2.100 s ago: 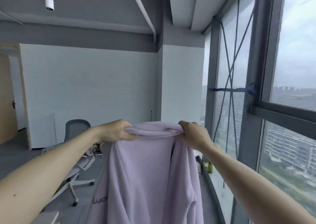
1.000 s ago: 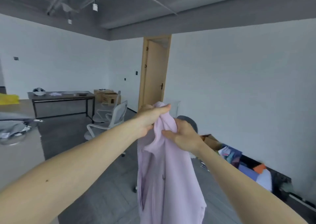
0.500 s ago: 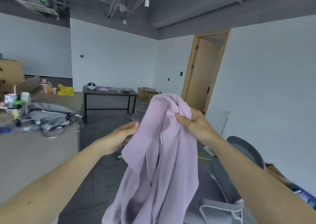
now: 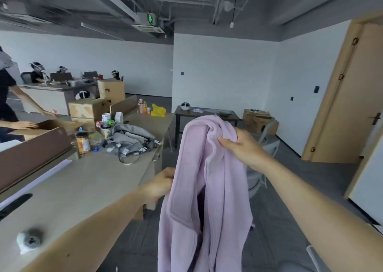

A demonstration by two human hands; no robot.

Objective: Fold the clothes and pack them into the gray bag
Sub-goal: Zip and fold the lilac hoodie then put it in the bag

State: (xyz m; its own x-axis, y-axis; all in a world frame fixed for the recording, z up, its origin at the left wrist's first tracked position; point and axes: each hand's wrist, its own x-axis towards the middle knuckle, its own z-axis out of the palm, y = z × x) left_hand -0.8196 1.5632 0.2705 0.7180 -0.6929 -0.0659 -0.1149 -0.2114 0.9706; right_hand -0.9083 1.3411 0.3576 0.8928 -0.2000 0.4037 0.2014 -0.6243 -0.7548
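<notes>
The room around you was an office with white walls, a gray ceiling and a wooden door [image 4: 350, 97] at the right. A long desk [image 4: 83, 184] ran along your left side. The gray bag [image 4: 130, 141] lay slumped on it, one strap looped toward the desk's edge, and a jar [image 4: 83, 142] stood just beside it. A dark table [image 4: 207, 113] stood beyond the desk. At the far left another person [image 4: 8, 97] had both hands on a box [image 4: 47, 126].

Your right arm stretched forward from the lower right with the wrist raised. Your right hand [image 4: 242, 147] was the higher of the two. Its fingers and thumb were curled tight round the bunched top of the jacket [image 4: 207, 188], so the lilac cloth hung from that grip.

Your left arm reached in from the lower left, over the desk's corner. Your left hand [image 4: 159, 186] sat lower, at the jacket's left edge, with its fingers curled onto that edge. The fingertips were hidden behind the cloth, so how much they held could not be told.

The jacket hung in the air in front of you, over the floor to the right of the desk and well apart from the bag. Its front hung open, with a dark gap between the halves. Its lower end ran out of view.
</notes>
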